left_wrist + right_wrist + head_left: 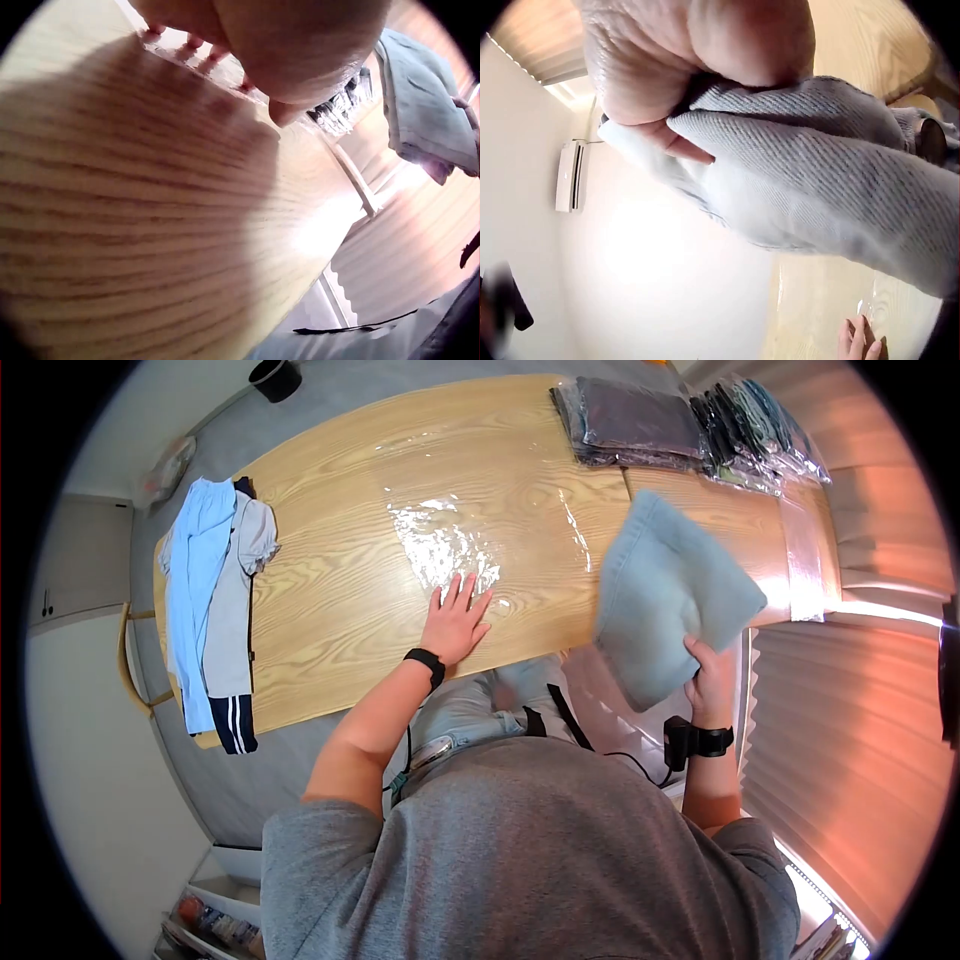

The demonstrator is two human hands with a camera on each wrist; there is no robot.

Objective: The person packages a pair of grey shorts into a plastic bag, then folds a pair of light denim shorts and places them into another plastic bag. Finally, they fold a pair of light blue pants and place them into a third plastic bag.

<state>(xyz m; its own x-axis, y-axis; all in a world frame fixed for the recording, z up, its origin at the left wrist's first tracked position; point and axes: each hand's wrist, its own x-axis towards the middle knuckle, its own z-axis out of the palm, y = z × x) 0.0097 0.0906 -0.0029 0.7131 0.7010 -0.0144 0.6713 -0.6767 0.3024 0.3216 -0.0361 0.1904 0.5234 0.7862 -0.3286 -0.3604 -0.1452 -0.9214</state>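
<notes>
My right hand (708, 685) grips the lower edge of a folded light-blue denim garment (670, 590), thumb on top. The garment is held up at the table's front right edge. In the right wrist view its thick folded layers (817, 180) show, with a round metal button (931, 141) at one end. My left hand (457, 625) lies with fingers spread and straight on the table, fingertips on the near edge of a clear, shiny plastic bag (440, 545). The left wrist view shows those fingers from low behind, with the denim garment (427, 105) off to the right.
Packed dark garments in clear plastic (640, 420) lie at the back right, beside a row of more packed clothes (750, 435). Light-blue trousers (200, 570) and a grey top (235, 620) are laid at the left end of the wooden table (330, 590). A pleated curtain (850, 730) hangs at right.
</notes>
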